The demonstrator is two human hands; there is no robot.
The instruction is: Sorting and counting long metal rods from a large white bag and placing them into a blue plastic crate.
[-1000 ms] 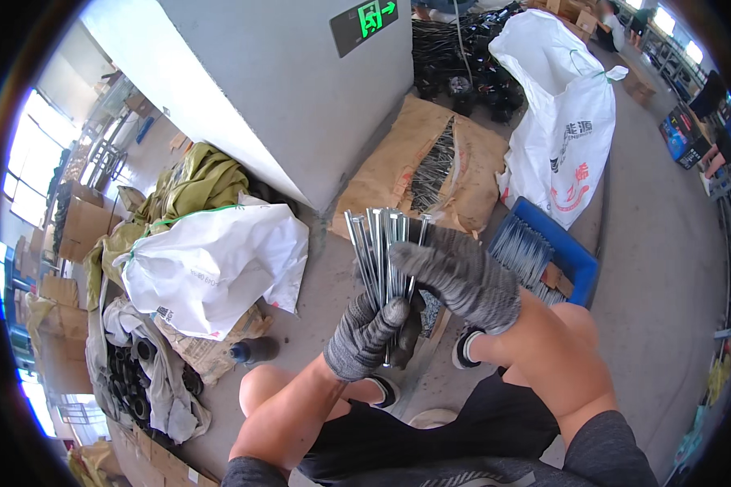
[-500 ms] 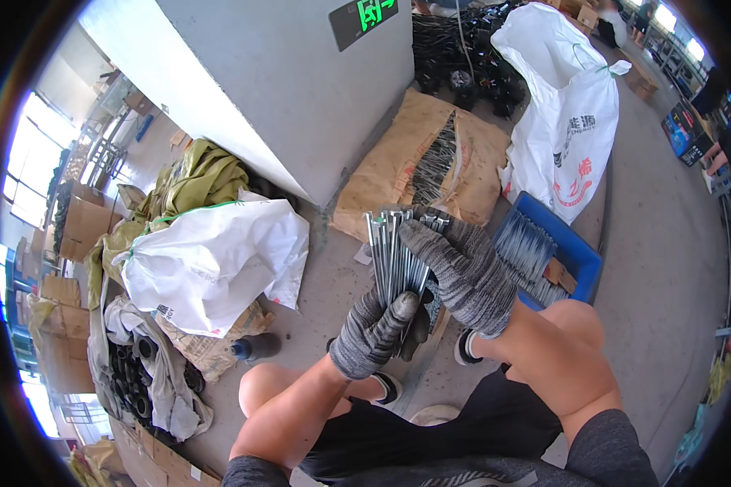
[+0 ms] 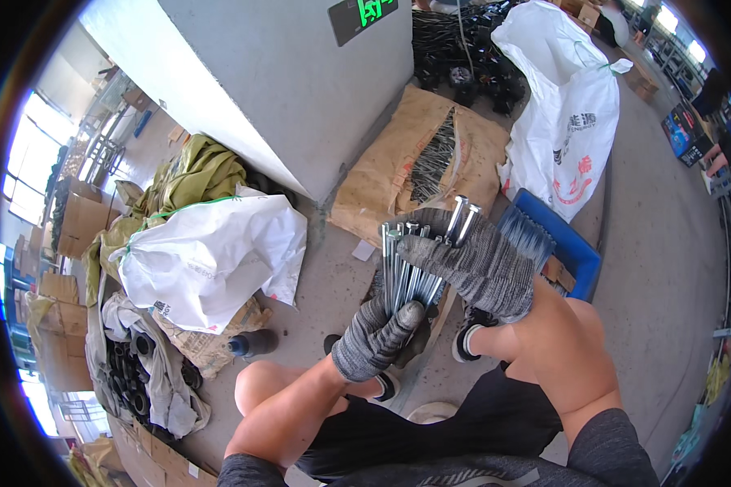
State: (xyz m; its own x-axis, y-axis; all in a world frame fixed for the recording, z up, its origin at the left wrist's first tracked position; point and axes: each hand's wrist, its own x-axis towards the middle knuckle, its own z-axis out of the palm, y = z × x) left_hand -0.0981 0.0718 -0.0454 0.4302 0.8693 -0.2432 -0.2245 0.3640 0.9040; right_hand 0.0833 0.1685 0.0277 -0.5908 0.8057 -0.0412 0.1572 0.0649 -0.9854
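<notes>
Grey concrete floor [image 3: 666,268] all around, and the person is sitting low on it with bare knees up. Biggest stuff nearby: a tall white woven sack with red print [image 3: 568,105] at the back, a second crumpled white sack [image 3: 211,252] to their left, a flattened brown cardboard sheet [image 3: 398,170] with a pile of long metal rods on it, and a blue plastic crate [image 3: 573,252] with more rods just past the right knee.

Looks to me like they're mid-way through squaring up a bundle of long silver threaded rods [image 3: 402,268], held upright above the knees. The left hand [image 3: 374,337], in a grey knit glove, is curled tight round the bottom of the bundle. The right hand [image 3: 479,264], same glove, lies across the top with fingers mostly flat, two rod ends poking up between them. Next move probably needs the loose ends tapped level while the lower grip stays firm.
</notes>
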